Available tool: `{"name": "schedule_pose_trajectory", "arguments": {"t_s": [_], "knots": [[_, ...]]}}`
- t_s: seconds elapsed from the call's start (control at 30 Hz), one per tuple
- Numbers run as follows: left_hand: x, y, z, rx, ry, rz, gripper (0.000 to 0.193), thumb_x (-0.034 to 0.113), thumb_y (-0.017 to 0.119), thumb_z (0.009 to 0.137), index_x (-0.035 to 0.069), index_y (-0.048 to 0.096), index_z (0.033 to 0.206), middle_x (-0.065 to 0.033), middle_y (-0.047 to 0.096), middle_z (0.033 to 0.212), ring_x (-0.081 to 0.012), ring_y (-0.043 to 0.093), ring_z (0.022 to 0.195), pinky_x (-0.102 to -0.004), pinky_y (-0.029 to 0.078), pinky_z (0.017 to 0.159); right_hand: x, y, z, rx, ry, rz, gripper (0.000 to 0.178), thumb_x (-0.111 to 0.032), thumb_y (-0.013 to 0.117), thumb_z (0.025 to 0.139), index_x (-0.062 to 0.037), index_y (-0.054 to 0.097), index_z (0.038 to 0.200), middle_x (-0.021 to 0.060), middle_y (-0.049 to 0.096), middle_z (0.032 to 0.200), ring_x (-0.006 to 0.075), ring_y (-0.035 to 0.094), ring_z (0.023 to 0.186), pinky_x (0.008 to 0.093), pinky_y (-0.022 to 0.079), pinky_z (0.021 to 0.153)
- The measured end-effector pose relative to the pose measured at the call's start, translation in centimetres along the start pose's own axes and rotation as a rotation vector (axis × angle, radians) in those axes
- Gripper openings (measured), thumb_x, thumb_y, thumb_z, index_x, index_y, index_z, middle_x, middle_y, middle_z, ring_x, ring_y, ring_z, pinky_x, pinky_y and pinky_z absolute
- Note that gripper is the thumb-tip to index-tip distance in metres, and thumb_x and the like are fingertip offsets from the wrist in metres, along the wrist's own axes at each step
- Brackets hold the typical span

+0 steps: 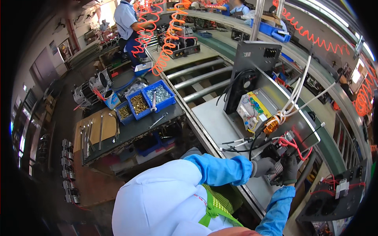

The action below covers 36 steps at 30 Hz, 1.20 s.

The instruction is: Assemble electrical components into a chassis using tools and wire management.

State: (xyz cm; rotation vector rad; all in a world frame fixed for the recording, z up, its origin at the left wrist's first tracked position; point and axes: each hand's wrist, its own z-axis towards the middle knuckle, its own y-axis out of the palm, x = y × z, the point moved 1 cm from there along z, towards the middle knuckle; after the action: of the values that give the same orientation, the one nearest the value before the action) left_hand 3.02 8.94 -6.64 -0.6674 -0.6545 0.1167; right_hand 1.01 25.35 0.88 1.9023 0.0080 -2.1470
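Both of my hands wear dark grey gloves and work at the near end of an opened metal machine housing. My left hand is closed at the housing's lower edge, beside a black component; what its fingers hold is hidden. Close by on the right, my right hand has its fingers closed under thick red wires, and its grip is too small to make out. Inside the housing sit a yellow-edged circuit board and an orange copper coil. White cables rise from the coil.
A roller conveyor runs beyond the housing. On the left bench are blue bins of screws, wrenches and long metal tools. Orange coiled hoses hang overhead. Another panel with red wires stands right; a person works farther off.
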Motion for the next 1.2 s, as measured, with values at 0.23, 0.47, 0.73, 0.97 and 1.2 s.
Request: {"name": "schedule_pose_trajectory", "arguments": {"t_s": [0.23, 0.47, 0.73, 0.97, 1.2], "knots": [[4.4, -4.9, 3.9, 0.138, -0.755, -1.177, 0.022, 0.006, 0.046, 0.091, 0.003, 0.05, 0.112, -0.0127, 0.059, 0.098, -0.0213, 0.064, 0.079, -0.0329, 0.057, 0.068, 0.9, -1.7, -0.2, -0.006, -0.017, 0.024, 0.042, -0.043, 0.058, 0.089, -0.0083, 0.054, 0.112, 0.0013, 0.057, 0.096, 0.0122, 0.056, 0.085, 0.0271, 0.048, 0.074], [5.1, -6.8, 4.7, 0.083, -0.673, -0.888, 0.02, 0.013, 0.05, 0.091, 0.003, 0.053, 0.108, -0.0105, 0.061, 0.08, -0.0164, 0.058, 0.051, -0.0285, 0.051, 0.048, 0.2, -0.4, -0.2, 0.051, 0.003, 0.056, 0.044, -0.044, 0.059, 0.088, -0.0102, 0.052, 0.115, -0.0013, 0.056, 0.101, 0.0093, 0.054, 0.085, 0.0236, 0.046, 0.071], [2.7, -3.1, 4.6, 0.172, -0.671, -1.197, 0.02, 0.005, 0.055, 0.088, 0.003, 0.055, 0.107, -0.0071, 0.062, 0.089, -0.0121, 0.059, 0.07, -0.0257, 0.051, 0.059, 1.1, -1.4, 0.1, 0.01, 0.017, 0.132, 0.044, -0.04, 0.06, 0.089, -0.0082, 0.051, 0.118, 0.0036, 0.058, 0.104, 0.014, 0.056, 0.095, 0.0274, 0.048, 0.08], [3.7, -4.6, 4.6, 0.093, -0.584, -1.021, 0.02, 0.01, 0.054, 0.09, 0.003, 0.055, 0.109, -0.0079, 0.061, 0.095, -0.0112, 0.059, 0.077, -0.0264, 0.052, 0.067, 0.6, -1.0, -0.1, 0.041, -0.015, 0.088, 0.042, -0.042, 0.058, 0.09, -0.0077, 0.052, 0.114, 0.0029, 0.057, 0.102, 0.0136, 0.056, 0.094, 0.0279, 0.048, 0.08], [4.3, -5.8, 4.5, 0.059, -0.698, -0.958, 0.019, 0.017, 0.053, 0.093, 0.004, 0.055, 0.106, -0.0037, 0.06, 0.079, -0.0106, 0.056, 0.065, -0.0253, 0.048, 0.058, 0.6, -0.8, -0.1, 0.051, -0.013, 0.091, 0.041, -0.043, 0.057, 0.09, -0.0082, 0.053, 0.112, 0.0004, 0.056, 0.098, 0.0108, 0.055, 0.086, 0.0258, 0.048, 0.076]]}}
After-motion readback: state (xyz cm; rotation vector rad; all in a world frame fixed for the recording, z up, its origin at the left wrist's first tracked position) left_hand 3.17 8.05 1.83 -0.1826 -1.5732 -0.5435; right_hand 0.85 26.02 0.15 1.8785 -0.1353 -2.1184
